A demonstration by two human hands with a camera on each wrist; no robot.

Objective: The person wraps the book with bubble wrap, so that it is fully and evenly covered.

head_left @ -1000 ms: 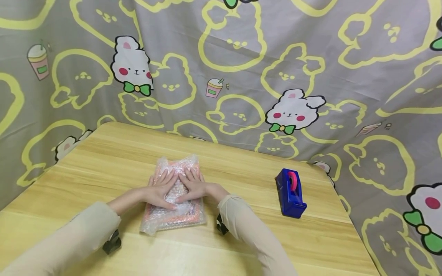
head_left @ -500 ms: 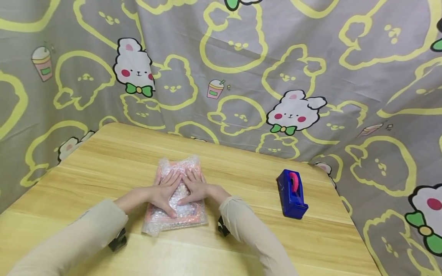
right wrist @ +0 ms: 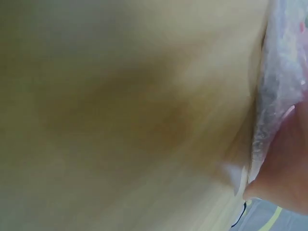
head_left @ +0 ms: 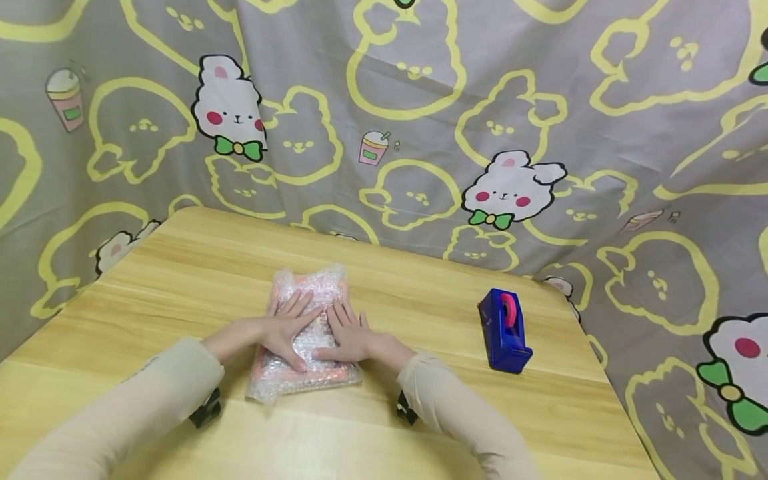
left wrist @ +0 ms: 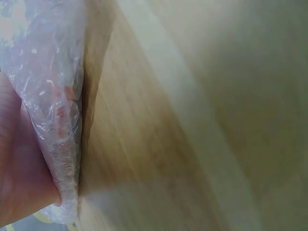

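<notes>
A flat rectangular item in bubble wrap (head_left: 312, 340), with an orange-pink border showing through, lies on the table. My left hand (head_left: 287, 335) rests on its left half, fingers straight and spread. On its right half lies my right hand (head_left: 349, 337), palm down with extended fingers, the thumb pointing toward the left hand. In the left wrist view the bubble wrap (left wrist: 53, 96) bulges beside the left hand (left wrist: 24, 163). The right wrist view catches the wrap's edge (right wrist: 276, 82) under the right hand (right wrist: 284, 168).
A blue tape dispenser (head_left: 505, 333) with a pink roll core stands on the right side of the wooden table (head_left: 432, 400). A grey patterned curtain (head_left: 408, 133) hangs behind the table and along its sides.
Both hands stay on the bubble-wrapped item. The right hand has slid a little to the right, widening the gap between the two hands. The head view has shifted slightly.
</notes>
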